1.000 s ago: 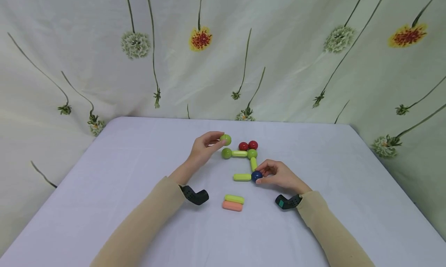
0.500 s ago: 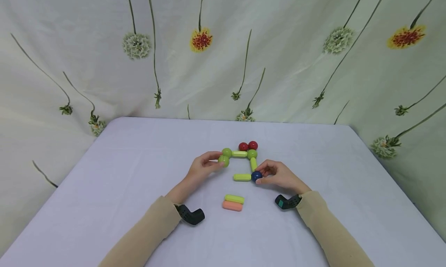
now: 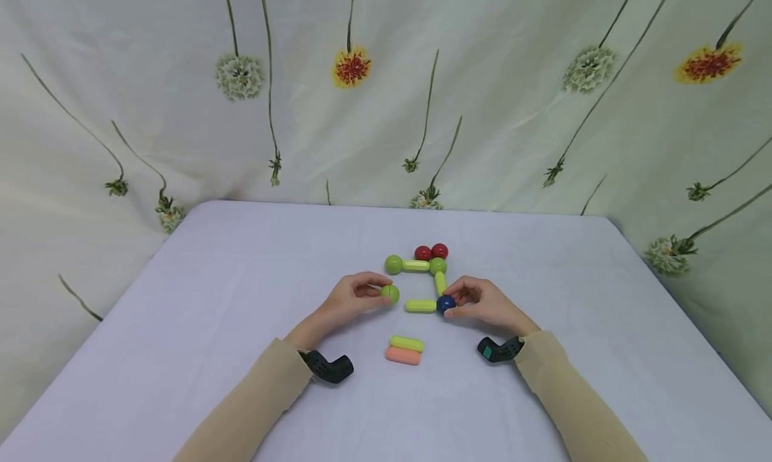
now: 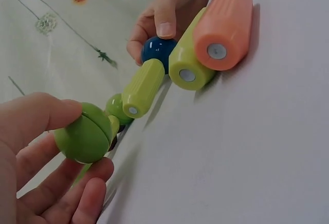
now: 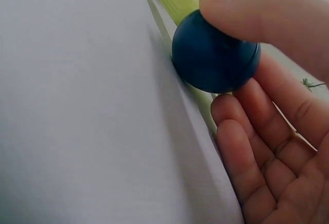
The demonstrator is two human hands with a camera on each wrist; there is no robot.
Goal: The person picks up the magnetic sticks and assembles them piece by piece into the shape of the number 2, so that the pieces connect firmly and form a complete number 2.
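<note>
My left hand [image 3: 356,298] pinches a green ball [image 4: 84,133] with a seam round it, just left of the free end of a yellow-green rod [image 3: 420,306]; a gap separates them. At that rod's other end sits a blue ball [image 5: 216,52], gripped between the thumb and fingers of my right hand [image 3: 485,304]. From the blue ball a second yellow-green rod [image 3: 440,283] runs back to a green corner ball [image 3: 437,266]. A third rod [image 3: 416,265] joins that corner to another green ball [image 3: 394,264] at its left.
Two red balls [image 3: 431,252] lie behind the corner ball, touching or nearly so. Nearer the front, a loose yellow-green rod [image 3: 407,343] lies beside an orange rod [image 3: 403,356]. Metal discs show in their ends. A white cloth covers the table [image 3: 241,247].
My left hand has brought its green ball toward the front, from behind the left green ball to beside the near rod's end. The right hand stays on the blue ball.
</note>
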